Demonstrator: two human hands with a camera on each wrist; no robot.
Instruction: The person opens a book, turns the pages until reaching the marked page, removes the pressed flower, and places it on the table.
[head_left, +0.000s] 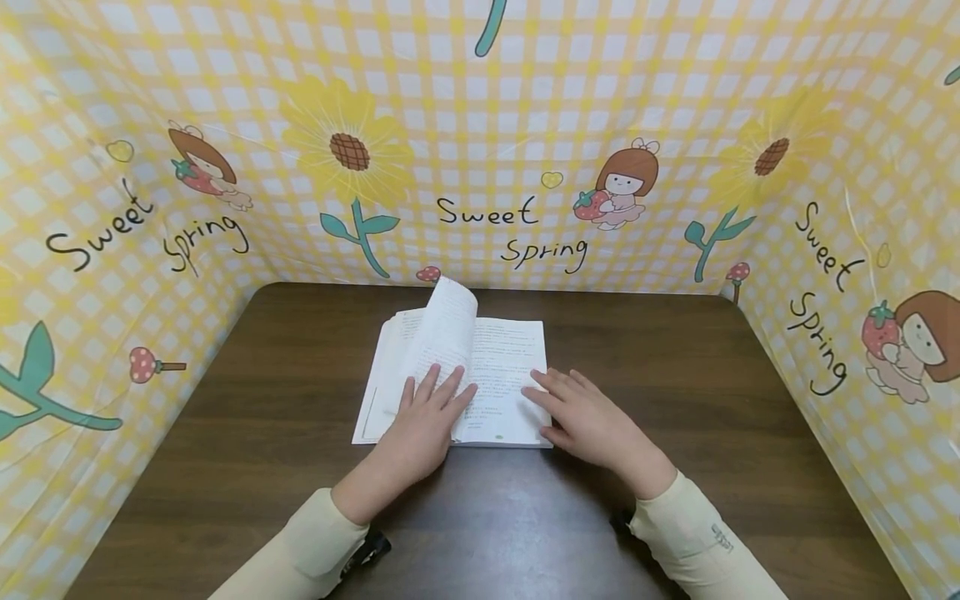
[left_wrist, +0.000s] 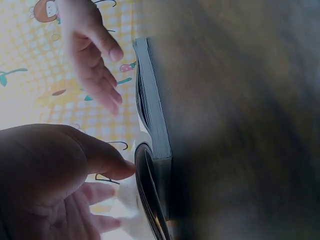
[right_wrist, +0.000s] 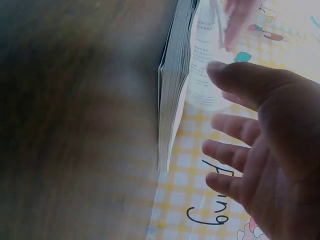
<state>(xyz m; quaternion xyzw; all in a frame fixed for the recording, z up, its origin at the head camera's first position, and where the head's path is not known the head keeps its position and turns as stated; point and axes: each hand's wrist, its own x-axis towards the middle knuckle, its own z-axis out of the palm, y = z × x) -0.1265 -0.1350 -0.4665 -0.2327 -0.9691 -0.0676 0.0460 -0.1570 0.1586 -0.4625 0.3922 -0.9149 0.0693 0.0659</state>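
Note:
An open book (head_left: 510,358) lies on the dark wooden table, its pages covered in small print. One page (head_left: 450,321) stands partly raised and curls over near the spine. My left hand (head_left: 423,425) is spread over the left side of the book, fingers extended against the lifted page; in the left wrist view its thumb meets the page edges by the spine. At the book's right edge is my right hand (head_left: 592,421), fingers loosely extended and holding nothing. The right wrist view shows this hand (right_wrist: 270,135) beside the thick page block (right_wrist: 175,75).
The brown table (head_left: 675,358) extends around the book on all sides. Yellow checked cloth (head_left: 480,108) with printed flowers and figures walls in the back and both sides. A black strap (head_left: 366,554) shows at the left sleeve.

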